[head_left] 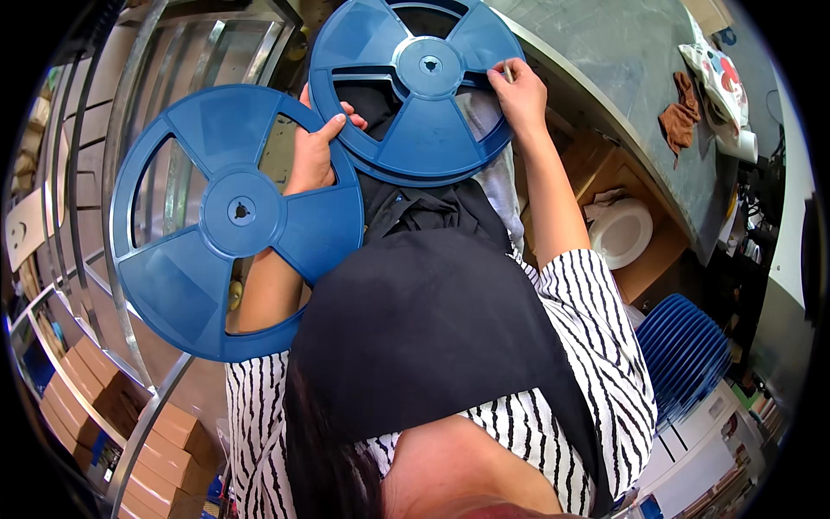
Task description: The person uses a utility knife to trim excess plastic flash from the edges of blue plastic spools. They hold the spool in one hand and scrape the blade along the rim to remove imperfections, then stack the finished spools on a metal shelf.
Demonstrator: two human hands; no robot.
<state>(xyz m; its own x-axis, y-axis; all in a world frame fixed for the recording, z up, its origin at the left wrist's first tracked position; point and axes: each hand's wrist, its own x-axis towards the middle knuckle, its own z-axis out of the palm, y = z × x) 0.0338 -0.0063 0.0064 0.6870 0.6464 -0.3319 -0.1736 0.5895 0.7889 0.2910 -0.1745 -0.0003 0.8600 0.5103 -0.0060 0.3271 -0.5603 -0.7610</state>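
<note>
A large blue plastic reel (424,134) is in front of me at the top, with wide openings between its spokes. A second rim edge shows just under its lower side. My left hand (313,156) grips this reel's left rim, its thumb over the rim and fingertips showing in an opening. Another blue reel (242,212) overlaps my left forearm, which shows through its openings. My right hand (521,97) is closed at the upper reel's right rim. Thumb and finger pinch a small pale piece (508,73), too small to name.
A grey metal table (596,52) at the right bears a brown cloth (680,112) and a white printed bag (718,78). Below it, an open carton (644,259) holds a white roll (621,232). Stacked blue reels (683,355) stand lower right. A metal rack (130,259) and cartons (169,450) are left.
</note>
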